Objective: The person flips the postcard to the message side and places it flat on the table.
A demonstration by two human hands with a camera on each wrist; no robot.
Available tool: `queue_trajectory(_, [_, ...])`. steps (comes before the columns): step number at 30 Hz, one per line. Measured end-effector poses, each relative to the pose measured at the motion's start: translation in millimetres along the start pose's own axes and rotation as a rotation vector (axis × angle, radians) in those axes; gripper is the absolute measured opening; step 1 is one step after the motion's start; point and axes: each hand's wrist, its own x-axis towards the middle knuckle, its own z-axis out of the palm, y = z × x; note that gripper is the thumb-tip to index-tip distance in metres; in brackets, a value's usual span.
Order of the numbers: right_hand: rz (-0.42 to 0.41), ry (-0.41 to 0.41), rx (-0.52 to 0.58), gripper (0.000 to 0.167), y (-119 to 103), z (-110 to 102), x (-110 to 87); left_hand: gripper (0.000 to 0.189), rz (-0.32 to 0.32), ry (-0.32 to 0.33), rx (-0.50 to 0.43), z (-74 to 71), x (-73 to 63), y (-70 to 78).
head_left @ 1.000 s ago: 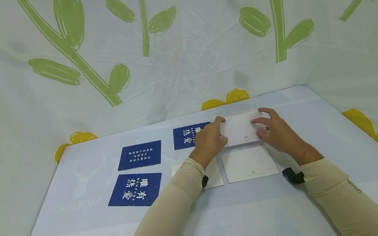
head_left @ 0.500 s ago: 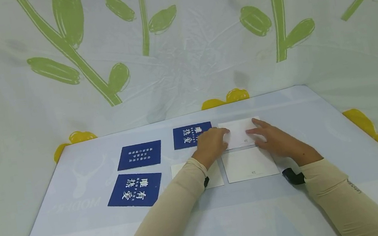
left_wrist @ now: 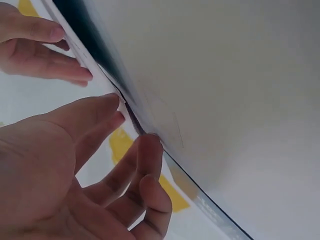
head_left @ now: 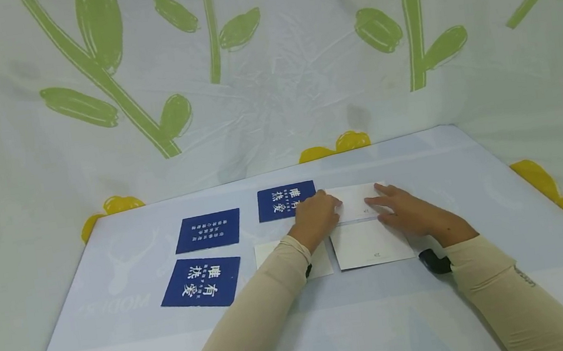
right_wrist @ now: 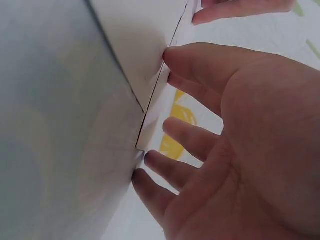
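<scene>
"Where is the plain white rectangular card [head_left: 351, 202]?"

"Flat between the fingertips of the left hand [head_left: 315, 217] and the right hand [head_left: 408, 210], its long axis running from one hand toward the other. The tiny printed mark along its near edge is too small to read."

"And the fingers?"

"The right ones are spread, their tips over its right end. The left ones bend loosely at its left end; whether they pinch it, nobody can tell."

"What lies about them?"

"A second white rectangular card [head_left: 370, 244], just on the near side of the fingertips, its long axis roughly parallel."

"Any legible writing?"

"Well to the left of the left fingers, a dark-blue card with large white characters [head_left: 201, 282] reads 唯有热爱. Another dark-blue card [head_left: 278, 202], partly behind those fingers, shows the same characters."
</scene>
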Motion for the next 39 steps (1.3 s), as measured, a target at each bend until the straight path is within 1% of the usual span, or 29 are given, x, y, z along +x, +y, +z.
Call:
queue_trajectory(4, [-0.011, 0.043, -0.036, 0.049, -7.8, 0.5, -0.5, 0.027, 0.037, -0.023, 0.071, 0.7, -3.0, -1.9])
queue_trajectory(7, [-0.049, 0.081, -0.069, 0.043, -12.7, 0.2, -1.5, 0.026, 0.073, -0.014, 0.129, -0.7, -6.0, -1.5])
queue_trajectory(10, [-0.077, 0.09, -0.088, 0.038, -14.0, -0.6, -2.0, 0.027, 0.088, -0.008, 0.163, -3.8, -8.3, 0.9])
queue_trajectory(13, [-0.082, 0.086, -0.084, 0.038, -12.2, -2.0, -2.5, 0.03, 0.075, -0.04, 0.163, -8.0, -9.8, 3.9])
queue_trajectory(15, [-0.078, 0.081, -0.075, 0.038, -9.6, -2.6, -2.9, 0.034, 0.061, -0.063, 0.143, -10.8, -11.9, 5.2])
queue_trajectory(17, [-0.081, 0.078, -0.074, 0.038, -8.0, -2.2, -3.3, 0.038, 0.044, -0.068, 0.117, -14.0, -16.3, 4.2])
queue_trajectory(18, [-0.085, 0.076, -0.075, 0.038, -7.8, -1.5, -3.4, 0.039, 0.038, -0.054, 0.094, -16.1, -19.6, 2.5])
queue_trajectory(20, [-0.086, 0.07, -0.072, 0.038, -7.7, 0.4, -3.4, 0.04, 0.025, -0.002, 0.039, -20.7, -28.6, -3.1])
queue_trajectory(22, [-0.096, 0.075, -0.068, 0.038, -8.3, 2.5, -3.2, 0.039, 0.016, 0.05, -0.023, -26.8, -40.5, -11.3])
queue_trajectory(24, [-0.104, 0.079, -0.062, 0.038, -8.9, 4.3, -3.1, 0.038, 0.016, 0.093, -0.073, -33.4, -54.8, -20.9])
queue_trajectory(26, [-0.105, 0.079, -0.054, 0.039, -10.4, 4.8, -3.1, 0.037, 0.02, 0.12, -0.098, -39.6, -71.0, -31.1])
queue_trajectory(30, [-0.118, 0.078, -0.045, 0.04, -11.7, 3.9, -1.9, 0.034, 0.0, 0.173, -0.086, -46.6, -103.1, -52.8])
queue_trajectory(33, [-0.132, 0.075, -0.04, 0.041, -10.7, 2.8, -1.1, 0.032, -0.052, 0.198, -0.066, -47.3, -125.1, -67.9])
queue_trajectory(36, [-0.131, 0.069, -0.039, 0.042, -6.9, 1.4, -2.6, 0.032, -0.1, 0.209, -0.05, -45.9, -143.8, -81.4])
queue_trajectory(39, [-0.126, 0.061, -0.037, 0.043, -2.1, 0.9, -4.3, 0.033, -0.145, 0.225, -0.023, -42.1, -158.0, -94.9])
